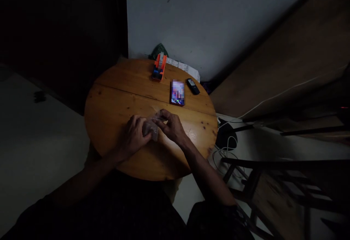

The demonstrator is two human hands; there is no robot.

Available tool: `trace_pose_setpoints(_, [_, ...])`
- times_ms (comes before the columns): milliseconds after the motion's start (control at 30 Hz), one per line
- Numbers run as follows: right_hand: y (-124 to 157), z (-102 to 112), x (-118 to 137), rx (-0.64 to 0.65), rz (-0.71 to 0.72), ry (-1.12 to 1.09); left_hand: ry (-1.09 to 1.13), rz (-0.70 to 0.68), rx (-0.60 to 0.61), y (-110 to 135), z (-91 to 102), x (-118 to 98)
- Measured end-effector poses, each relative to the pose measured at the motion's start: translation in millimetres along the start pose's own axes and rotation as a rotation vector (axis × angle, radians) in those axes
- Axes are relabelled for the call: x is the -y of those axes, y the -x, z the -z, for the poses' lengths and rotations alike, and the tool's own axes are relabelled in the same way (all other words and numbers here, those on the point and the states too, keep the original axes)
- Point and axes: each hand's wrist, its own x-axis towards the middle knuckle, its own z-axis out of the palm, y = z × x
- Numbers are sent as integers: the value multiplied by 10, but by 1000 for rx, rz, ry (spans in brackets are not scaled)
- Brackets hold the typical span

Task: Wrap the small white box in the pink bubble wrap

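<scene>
Between my two hands, above the near middle of the round wooden table (109, 120), is a small clear plastic bag (151, 129). My left hand (136, 132) is closed on the bag's left side, thumb in front and fingers behind. At the bag's upper right, my right hand (171, 125) pinches its edge between thumb and fingers. The plastic looks crinkled and shiny. Whether anything lies inside it is too dark to tell.
An orange tape dispenser (159, 67) stands at the table's back. Nearer lie a phone (177, 92) with a lit screen and a small black handset (193, 86). White papers (184, 67) rest against the wall. Right of the table are a wooden chair (273, 196) and loose cables (229, 143).
</scene>
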Motion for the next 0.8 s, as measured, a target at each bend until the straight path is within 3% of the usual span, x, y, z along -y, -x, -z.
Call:
trace_pose_setpoints(100, [226, -96, 26, -26, 50, 99, 51, 3, -34, -2, -28, 29])
trace_pose_setpoints(300, [609, -483, -77, -211, 109, 220, 105, -33, 173, -18, -23, 88])
trace_pose_setpoints(433, [669, -634, -141, -309, 116, 207, 135, -33, 219, -54, -19, 138])
trace_pose_setpoints(633, [719, -635, -191, -265, 162, 215, 228, -7, 246, -102, 69, 215])
trace_pose_setpoints(800, [727, -579, -177, -209, 217, 229, 296, -203, 397, -132, 282, 317])
